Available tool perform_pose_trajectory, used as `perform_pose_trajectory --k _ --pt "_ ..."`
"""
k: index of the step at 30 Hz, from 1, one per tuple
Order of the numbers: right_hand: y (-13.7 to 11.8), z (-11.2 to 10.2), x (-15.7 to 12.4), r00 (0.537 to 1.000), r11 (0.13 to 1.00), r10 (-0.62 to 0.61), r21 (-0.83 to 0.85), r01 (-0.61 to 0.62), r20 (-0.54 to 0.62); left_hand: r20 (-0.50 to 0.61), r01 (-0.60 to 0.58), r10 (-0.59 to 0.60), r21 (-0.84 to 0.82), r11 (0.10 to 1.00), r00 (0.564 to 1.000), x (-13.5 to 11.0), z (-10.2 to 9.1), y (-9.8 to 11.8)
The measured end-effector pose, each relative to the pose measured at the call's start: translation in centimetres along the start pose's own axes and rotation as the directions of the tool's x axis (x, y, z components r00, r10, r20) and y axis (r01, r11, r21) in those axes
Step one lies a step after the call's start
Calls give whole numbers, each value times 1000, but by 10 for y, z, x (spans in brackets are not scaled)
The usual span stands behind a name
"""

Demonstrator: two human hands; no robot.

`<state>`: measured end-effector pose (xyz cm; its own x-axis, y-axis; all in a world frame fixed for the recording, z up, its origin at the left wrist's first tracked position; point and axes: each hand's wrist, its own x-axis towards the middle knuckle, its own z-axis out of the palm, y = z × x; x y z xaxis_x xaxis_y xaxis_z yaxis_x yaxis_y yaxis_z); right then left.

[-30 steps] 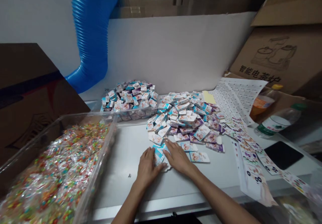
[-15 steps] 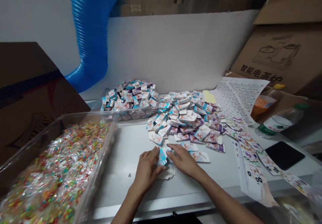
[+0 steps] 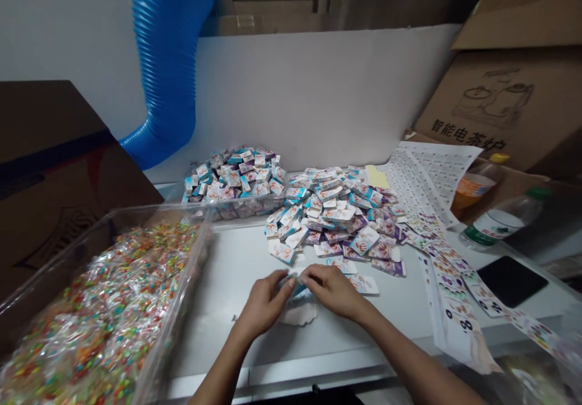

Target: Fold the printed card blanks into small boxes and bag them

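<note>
Both hands meet at the centre of the head view, fingers curled and pinching a small blue-and-white card between them. The left hand grips one side of it and the right hand the other, and their fingers hide most of its shape. Just below, at six o'clock, a low stack of white scalloped cards lies on the white table, almost under the hands. At twelve o'clock spreads a loose heap of packets printed with hand pictures, a few lying near the right hand. At eleven o'clock, more of them fill a clear tray, and a blue corrugated hose rises against the wall behind it. At nine o'clock, a clear plastic bin brims with colourful cellophane-wrapped pieces. At three o'clock, printed sticker sheets trail past a black pad, with a plastic bottle beyond them.
</note>
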<state>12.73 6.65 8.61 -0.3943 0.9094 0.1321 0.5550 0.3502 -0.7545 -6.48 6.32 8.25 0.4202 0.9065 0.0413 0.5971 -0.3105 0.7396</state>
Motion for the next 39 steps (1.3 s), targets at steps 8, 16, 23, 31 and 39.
perform_pose_trajectory --k 8,16,23,31,39 --pt "11 9 3 980 953 191 229 -199 55 -61 -146 200 488 861 978 -4 19 5" --pt "12 -3 10 958 958 117 224 -178 261 10 -183 188 274 944 982 -8 25 10" --pt "1 -5 -1 987 782 116 603 -158 109 -207 -96 77 -84 992 975 -10 30 8" --pt "-4 34 -14 927 395 374 903 -172 13 -374 -192 218 107 976 901 -6 53 -6" --pt "-19 37 -16 931 812 267 578 -77 -251 -350 -234 314 253 939 882 -7 55 -10"
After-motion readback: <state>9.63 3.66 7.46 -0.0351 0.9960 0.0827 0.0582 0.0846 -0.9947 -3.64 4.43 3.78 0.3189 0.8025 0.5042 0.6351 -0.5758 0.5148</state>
